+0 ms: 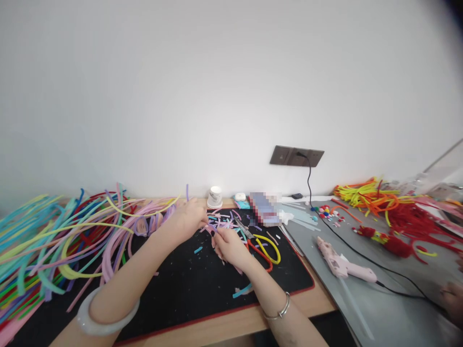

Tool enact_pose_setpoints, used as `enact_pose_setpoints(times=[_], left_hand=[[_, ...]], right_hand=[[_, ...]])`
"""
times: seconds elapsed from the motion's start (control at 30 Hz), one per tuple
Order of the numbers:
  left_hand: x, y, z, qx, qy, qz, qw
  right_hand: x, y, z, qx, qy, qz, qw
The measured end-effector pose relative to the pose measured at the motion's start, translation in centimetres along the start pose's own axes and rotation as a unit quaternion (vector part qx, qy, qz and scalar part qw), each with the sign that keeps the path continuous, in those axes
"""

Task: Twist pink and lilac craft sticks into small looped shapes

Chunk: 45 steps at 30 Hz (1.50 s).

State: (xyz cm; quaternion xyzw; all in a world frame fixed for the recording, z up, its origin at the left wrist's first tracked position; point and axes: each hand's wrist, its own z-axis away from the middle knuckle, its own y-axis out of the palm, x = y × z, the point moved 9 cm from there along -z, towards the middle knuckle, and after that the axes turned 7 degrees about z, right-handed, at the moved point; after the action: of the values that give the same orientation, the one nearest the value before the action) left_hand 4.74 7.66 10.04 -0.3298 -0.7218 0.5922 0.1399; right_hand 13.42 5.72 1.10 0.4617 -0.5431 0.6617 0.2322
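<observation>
Two hands (191, 215) (231, 246) — closed pinch, purp. strip (213, 228)

1. Hands: I count two at the work, one left hand (193, 214) and one right hand (228, 245), plus one co-worker's hand (450, 291) at the edge.
2. Fuzzy stem pinched in the fingers: one purple stem (214, 230).
3. Bracelets: two, one white bangle (85, 318) and one thin silver bangle (282, 312).
4. Scissors (273, 249): one pair, two handle loops.
5. Glue gun (340, 266): one.
6. Black mat (188, 294): one.
7. White cup (215, 195): one.
8. Wall socket panel (282, 155): one, with one plug (301, 154) in it.
9. Loose stems (83, 236): dozens, probably, too tangled for an exact count from my feed.
10. Pompoms (326, 211): more than ten.
</observation>
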Motion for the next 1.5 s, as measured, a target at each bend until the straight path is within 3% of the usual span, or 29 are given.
enact_pose_setpoints(times=[0.13, 0.23, 0.47, 0.63, 0.8, 0.9, 1.07, 1.27, 1.5], left_hand=[[-0.2, -0.3, 0.0, 0.048, -0.056, -0.050, 0.996], [0.1, 0.2, -0.1, 0.057, -0.063, -0.042, 0.995], [1.9, 2.0, -0.1, 0.076, -0.045, 0.142, 0.986], [2.3, 2.1, 0.5, 0.109, -0.084, 0.307, 0.942], [2.6, 3.5, 1.6, 0.121, -0.154, 0.449, 0.872], [2.4, 4.1, 1.7, 0.117, -0.151, 0.493, 0.849], [2.3, 4.2, 1.3, 0.083, -0.128, 0.506, 0.849], [2.3, 4.4, 0.8, 0.064, -0.124, 0.453, 0.880], [2.4, 5.7, 0.8, 0.067, -0.099, 0.490, 0.863]], right_hand=[[-0.1, 0.1, 0.0, 0.000, -0.008, 0.007, 1.000], [-0.2, 0.2, -0.1, 0.002, -0.010, 0.005, 1.000], [-0.5, 0.3, 0.0, 0.016, 0.020, -0.034, 0.999], [-0.1, 0.8, 0.4, 0.061, 0.030, -0.099, 0.993], [-0.2, 0.9, 0.6, 0.087, 0.043, -0.129, 0.987], [-0.7, 1.0, 0.6, 0.089, 0.062, -0.146, 0.983], [-0.6, 0.9, 0.5, 0.081, 0.063, -0.181, 0.978], [0.1, 0.6, 0.5, 0.077, 0.042, -0.204, 0.975], [0.5, 0.4, 0.6, 0.070, 0.034, -0.193, 0.978]])
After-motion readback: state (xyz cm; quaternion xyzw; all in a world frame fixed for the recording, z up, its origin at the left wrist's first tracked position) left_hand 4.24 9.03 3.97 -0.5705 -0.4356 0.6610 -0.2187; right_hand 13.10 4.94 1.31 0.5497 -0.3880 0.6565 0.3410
